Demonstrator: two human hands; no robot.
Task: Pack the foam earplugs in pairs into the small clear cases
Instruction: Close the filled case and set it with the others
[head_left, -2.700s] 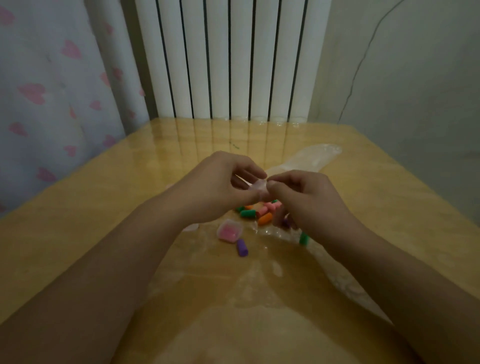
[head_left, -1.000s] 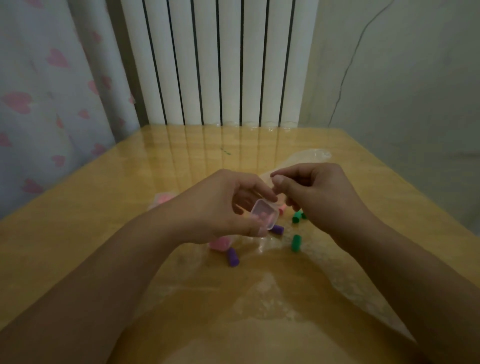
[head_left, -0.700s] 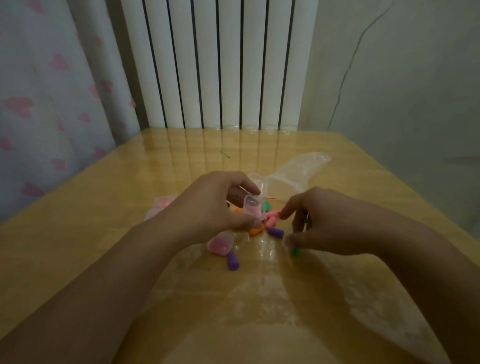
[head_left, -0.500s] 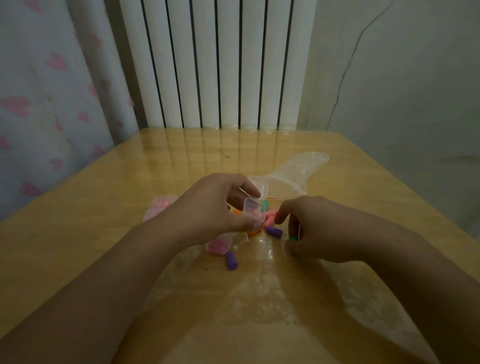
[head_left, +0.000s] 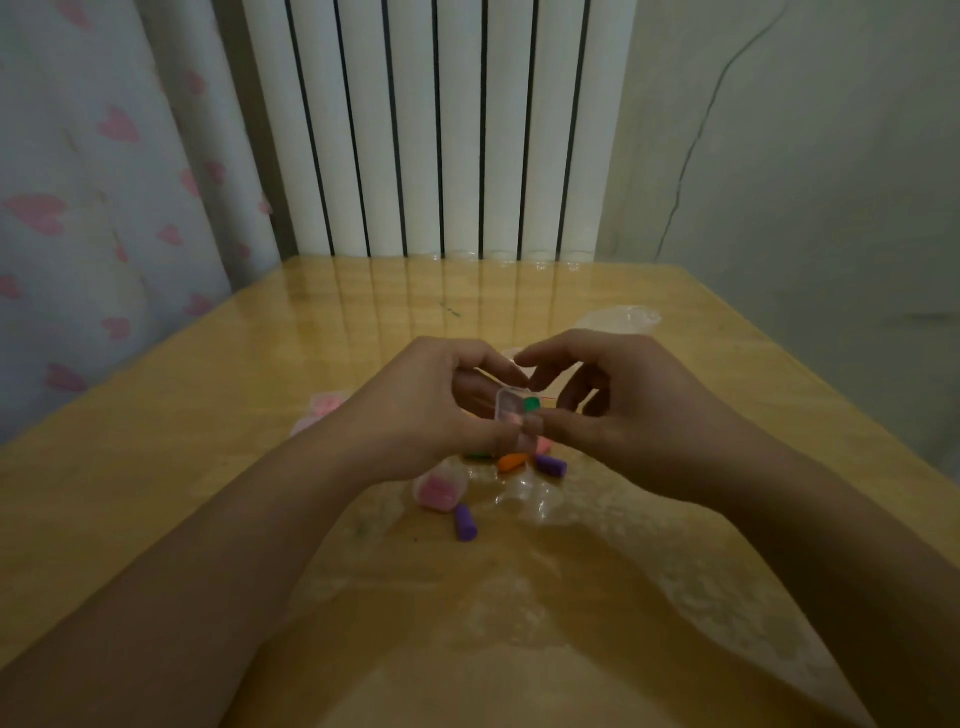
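Note:
My left hand (head_left: 431, 410) holds a small clear case (head_left: 510, 415) above the table, its opening turned to the right. My right hand (head_left: 628, 415) pinches a green earplug (head_left: 531, 404) right at that opening. Below the hands lie loose earplugs: an orange one (head_left: 511, 461), a purple one (head_left: 550, 464), another purple one (head_left: 465, 523), and partly hidden green and pink ones. A closed case with pink earplugs (head_left: 439, 489) lies on the table near my left wrist.
The wooden table (head_left: 208, 467) carries a glossy clear cover. A crumpled clear plastic bag (head_left: 623, 318) lies behind my right hand. Something pink, perhaps another filled case (head_left: 324, 408), sits left of my left hand. A white radiator and a heart-patterned curtain stand behind.
My right hand dropped to the table, picked up a green earplug and rose to the case. My left hand kept hold of the clear case throughout.

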